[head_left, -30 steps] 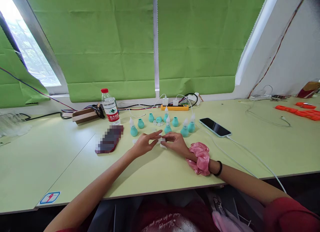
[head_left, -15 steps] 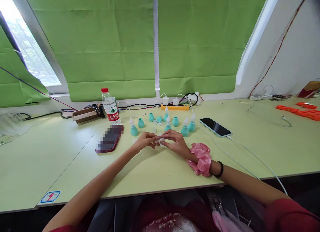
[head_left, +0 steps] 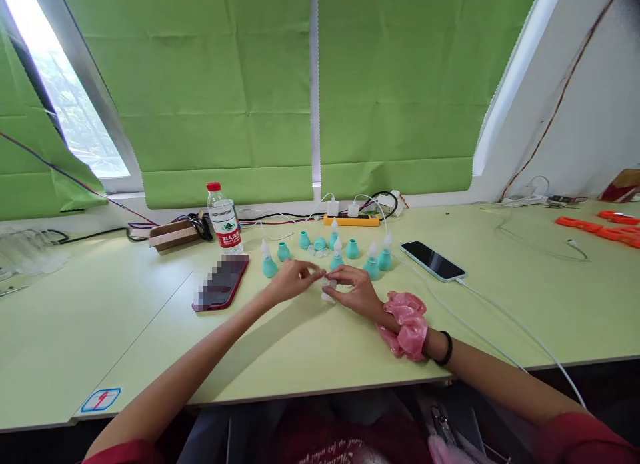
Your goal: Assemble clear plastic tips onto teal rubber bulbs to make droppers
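Observation:
My right hand (head_left: 357,292) is closed around a small clear-white plastic piece (head_left: 329,293), held just above the table between thumb and fingers. From the other side my left hand (head_left: 293,281) reaches to the top of that piece, fingertips pressed together; whatever they pinch is too small to make out. Beyond the hands stand several teal squeeze bulbs. Some carry a clear pointed tip, such as the bulb (head_left: 269,267) at the left and another bulb (head_left: 371,269) at the right. An open-necked bulb (head_left: 353,249) has no tip. Small clear parts (head_left: 320,252) lie among them.
A red-capped water bottle (head_left: 224,223) and a dark red phone (head_left: 227,283) are on the left. At the right lies a charging phone (head_left: 433,261) with a white cable (head_left: 520,323). Behind the bulbs is a yellow power strip (head_left: 351,220); orange parts (head_left: 600,227) sit far right.
My left hand has shifted from beside the plastic piece to above its top. The piece now stands more upright and slightly lower in my right hand. The view has tilted a little.

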`<state>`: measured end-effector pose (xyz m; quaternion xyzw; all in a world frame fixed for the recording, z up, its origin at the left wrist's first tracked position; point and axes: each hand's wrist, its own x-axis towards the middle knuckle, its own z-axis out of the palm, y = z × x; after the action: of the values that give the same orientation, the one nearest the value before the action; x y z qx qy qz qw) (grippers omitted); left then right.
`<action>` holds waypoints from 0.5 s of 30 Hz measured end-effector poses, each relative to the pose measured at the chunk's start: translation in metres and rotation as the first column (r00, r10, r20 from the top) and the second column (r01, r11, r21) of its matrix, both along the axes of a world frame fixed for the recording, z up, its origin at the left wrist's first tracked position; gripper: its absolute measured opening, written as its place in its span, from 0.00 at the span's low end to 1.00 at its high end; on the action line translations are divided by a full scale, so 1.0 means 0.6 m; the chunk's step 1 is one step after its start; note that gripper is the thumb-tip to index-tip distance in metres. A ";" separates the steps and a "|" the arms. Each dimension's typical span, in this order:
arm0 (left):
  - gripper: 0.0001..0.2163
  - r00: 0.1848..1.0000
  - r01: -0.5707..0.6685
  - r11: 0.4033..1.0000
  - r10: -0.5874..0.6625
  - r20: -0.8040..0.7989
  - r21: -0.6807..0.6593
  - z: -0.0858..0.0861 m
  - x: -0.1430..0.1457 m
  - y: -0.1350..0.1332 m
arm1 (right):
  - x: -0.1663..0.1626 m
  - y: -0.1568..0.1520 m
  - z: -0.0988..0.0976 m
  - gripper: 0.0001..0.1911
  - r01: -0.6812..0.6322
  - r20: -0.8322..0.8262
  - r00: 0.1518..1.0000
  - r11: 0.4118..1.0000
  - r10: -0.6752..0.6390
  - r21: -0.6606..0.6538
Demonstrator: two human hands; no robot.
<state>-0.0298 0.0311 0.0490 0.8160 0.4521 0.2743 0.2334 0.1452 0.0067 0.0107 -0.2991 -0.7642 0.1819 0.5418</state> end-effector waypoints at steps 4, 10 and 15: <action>0.13 0.901 -0.220 0.833 0.372 -0.221 0.508 0.040 -0.010 0.078 | 0.003 0.007 -0.003 0.09 -0.030 -0.113 0.994 0.975 0.006 -0.219; 0.07 0.702 -0.223 0.870 0.456 -0.547 0.439 0.030 0.013 0.158 | 0.007 0.016 -0.002 0.14 -0.042 -0.096 0.995 0.960 0.016 -0.276; 0.09 0.778 -0.130 0.872 0.384 -0.497 0.471 0.044 0.009 0.091 | 0.011 0.016 0.007 0.21 -0.099 -0.139 0.988 0.957 0.063 -0.274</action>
<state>-0.0242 0.0858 0.0755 0.8188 0.5426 0.1333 -0.1319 0.1520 0.0160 0.0150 -0.3290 -0.7059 0.3292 0.5340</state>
